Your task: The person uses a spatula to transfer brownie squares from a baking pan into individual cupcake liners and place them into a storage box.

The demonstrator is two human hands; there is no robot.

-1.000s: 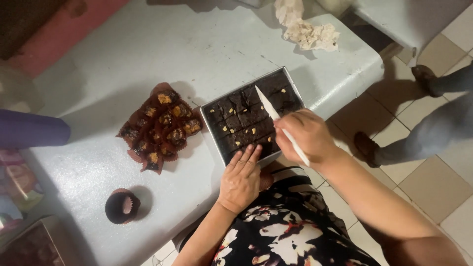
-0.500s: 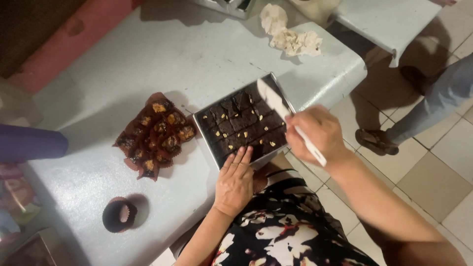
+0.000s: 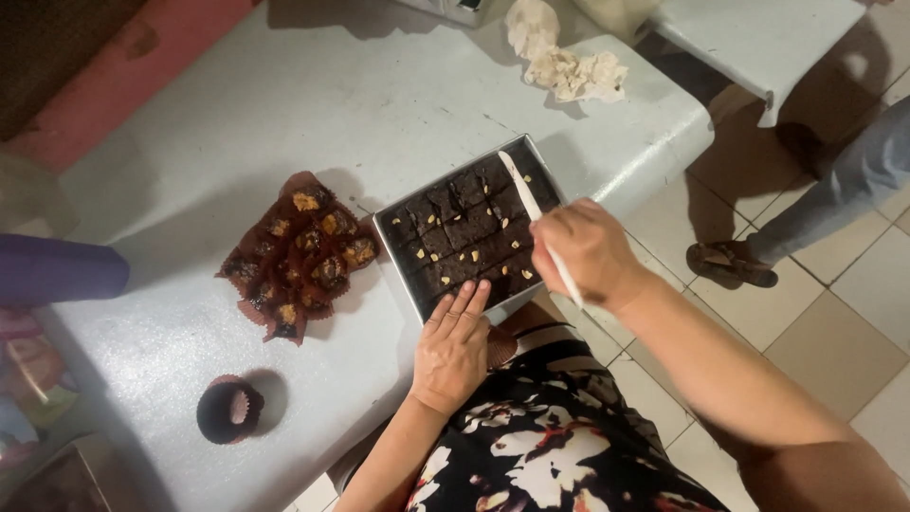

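A rectangular metal tray [image 3: 389,226] of dark brownies [image 3: 464,237] topped with nut bits, scored into squares, sits near the table's edge. My right hand [image 3: 588,254] grips a white knife [image 3: 523,194]; its blade lies across the brownies toward the tray's far corner. My left hand [image 3: 453,346] rests flat at the tray's near edge, fingertips touching the rim. To the tray's left lies a cluster of brownie pieces in brown paper cups [image 3: 299,254].
A single dark paper cup [image 3: 227,411] stands at the lower left of the pale table [image 3: 284,114]. Crumpled paper [image 3: 569,59] lies at the far side. A purple sleeve [image 3: 57,270] reaches in from the left. Another person's legs [image 3: 815,213] stand on the tiled floor.
The view has shifted slightly. My right hand has drawn the knife a little further along the brownies. My left hand stays at the tray's near edge.
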